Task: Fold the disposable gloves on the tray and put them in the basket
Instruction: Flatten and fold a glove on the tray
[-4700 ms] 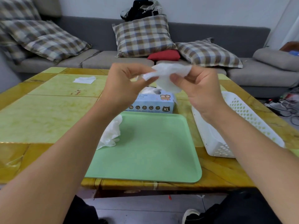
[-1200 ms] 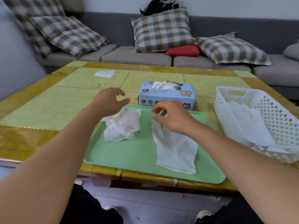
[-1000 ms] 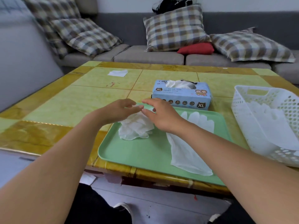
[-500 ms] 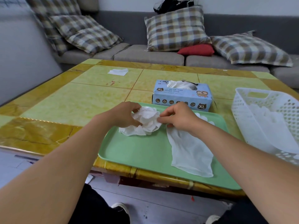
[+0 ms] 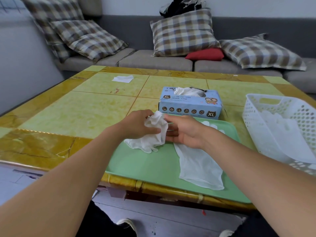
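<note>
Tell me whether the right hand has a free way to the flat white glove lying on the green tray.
Probably yes: the flat white disposable glove lies uncovered on the green plastic tray, directly below the right hand, nothing between them. That hand's fingers touch the crumpled white glove.

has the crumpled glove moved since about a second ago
Yes. The crumpled glove was lying on the tray; now the left hand lifts its top up toward the glove box.

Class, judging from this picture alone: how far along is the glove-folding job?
Done: some white gloves already lie in the basket. In hand: the left hand grips a crumpled glove, the right hand touching it. Left: a flat glove waits unfolded on the tray.
</note>
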Available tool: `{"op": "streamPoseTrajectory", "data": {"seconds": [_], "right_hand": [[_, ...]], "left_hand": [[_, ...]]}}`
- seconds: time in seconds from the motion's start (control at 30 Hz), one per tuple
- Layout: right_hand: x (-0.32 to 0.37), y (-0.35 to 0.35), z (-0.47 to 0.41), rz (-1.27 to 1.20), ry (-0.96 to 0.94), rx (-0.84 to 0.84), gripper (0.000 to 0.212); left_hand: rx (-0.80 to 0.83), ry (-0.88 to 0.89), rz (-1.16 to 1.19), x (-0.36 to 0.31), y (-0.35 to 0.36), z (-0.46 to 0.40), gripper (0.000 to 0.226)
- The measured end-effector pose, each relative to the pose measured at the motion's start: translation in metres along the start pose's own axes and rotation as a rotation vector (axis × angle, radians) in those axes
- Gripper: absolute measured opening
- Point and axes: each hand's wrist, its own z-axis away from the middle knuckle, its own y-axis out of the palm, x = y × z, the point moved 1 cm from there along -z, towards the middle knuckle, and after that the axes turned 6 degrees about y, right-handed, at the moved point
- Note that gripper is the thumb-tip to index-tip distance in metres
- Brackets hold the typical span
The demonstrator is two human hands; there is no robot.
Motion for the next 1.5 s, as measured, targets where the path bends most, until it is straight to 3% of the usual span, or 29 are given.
{"op": "streamPoseTrajectory", "data": {"seconds": [0.07, 0.17, 0.27, 0.47, 0.67, 0.77, 0.87, 0.93, 1.0, 1.07, 1.13, 1.27, 1.3, 1.4, 1.5], "right_hand": [[-0.002, 0.006, 0.002, 0.020, -0.004, 0.026, 0.030], [-0.005, 0.007, -0.005, 0.049, -0.060, -0.129, 0.040], [-0.002, 0.003, -0.005, 0.053, -0.049, -0.174, 0.036], [0.031, -0.027, 0.024, -0.065, -0.149, -0.156, 0.030], [0.068, -0.066, 0.090, -0.485, -0.420, -0.017, 0.028], [0.066, -0.071, 0.094, -0.574, -0.416, 0.011, 0.036], [0.059, -0.065, 0.082, -0.554, -0.360, -0.006, 0.030], [0.056, -0.057, 0.078, -0.516, -0.331, -0.032, 0.023], [0.053, -0.049, 0.076, -0.465, -0.322, -0.056, 0.020], [0.051, -0.044, 0.074, -0.363, -0.330, -0.131, 0.018], [0.049, -0.047, 0.078, -0.271, -0.343, -0.210, 0.018], [0.037, -0.055, 0.091, 0.032, -0.202, -0.086, 0.057], [0.033, -0.055, 0.092, 0.096, -0.176, -0.096, 0.055], [0.033, -0.062, 0.089, 0.082, -0.258, -0.247, 0.022], [0.039, -0.076, 0.090, 0.008, -0.337, -0.276, 0.019]], "left_hand": [[-0.027, 0.005, 0.016, -0.001, 0.000, -0.004, 0.046], [-0.032, 0.010, 0.030, -0.003, -0.008, -0.006, 0.036], [-0.065, 0.021, -0.036, 0.002, -0.013, -0.005, 0.023], [-0.136, -0.077, -0.099, 0.025, -0.019, 0.000, 0.022], [-0.015, -0.150, -0.116, 0.025, -0.018, -0.002, 0.035], [0.028, -0.165, -0.127, 0.004, -0.027, 0.000, 0.079], [-0.071, 0.024, 0.237, -0.043, -0.034, 0.010, 0.097], [0.002, 0.125, 0.500, -0.079, -0.028, 0.016, 0.099], [0.065, 0.184, 0.543, -0.099, -0.014, 0.014, 0.085], [0.070, 0.178, 0.530, -0.109, -0.006, 0.011, 0.045], [0.077, 0.129, 0.646, -0.110, -0.005, 0.006, 0.023], [0.060, 0.015, 0.997, -0.111, -0.006, 0.004, 0.022], [0.055, -0.004, 1.054, -0.111, -0.005, 0.002, 0.022], [0.044, -0.012, 1.091, -0.112, -0.005, -0.002, 0.021], [-0.014, -0.038, 1.084, -0.105, -0.009, -0.005, 0.029]]}}
